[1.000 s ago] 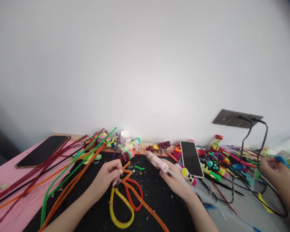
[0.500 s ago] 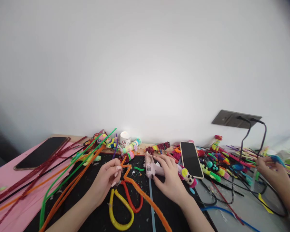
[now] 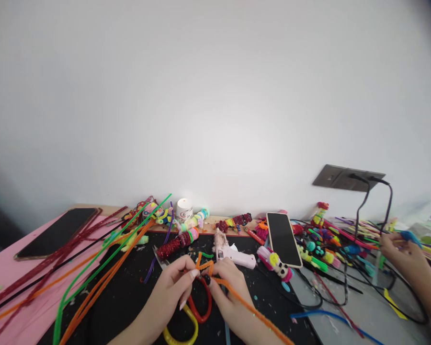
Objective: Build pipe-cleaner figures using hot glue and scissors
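An orange pipe cleaner (image 3: 249, 304) is bent into a zigzag at its upper end. My left hand (image 3: 175, 285) pinches that bent end, its fingers closed. Close beside it, my right hand (image 3: 232, 290) grips the same pipe cleaner between thumb and fingers, and the long tail runs down to the right. Scissors (image 3: 184, 335) with one yellow and one red handle loop lie beneath my hands, partly covered by them. Just beyond my right hand a pale pink glue gun (image 3: 240, 258) rests on the black mat (image 3: 118, 292).
Several green pipe cleaners (image 3: 82, 273) and dark red ones cross the pink sheet (image 3: 7, 268) at left. Phones (image 3: 284, 239) lie on both sides. Small pipe-cleaner figures, a white paper roll (image 3: 184, 209) and cables line the wall. Another person's hand (image 3: 404, 256) holds something blue at right.
My right hand has left the glue gun and come left to the orange pipe cleaner. My left hand has moved slightly right and down, bringing the bent end between both hands.
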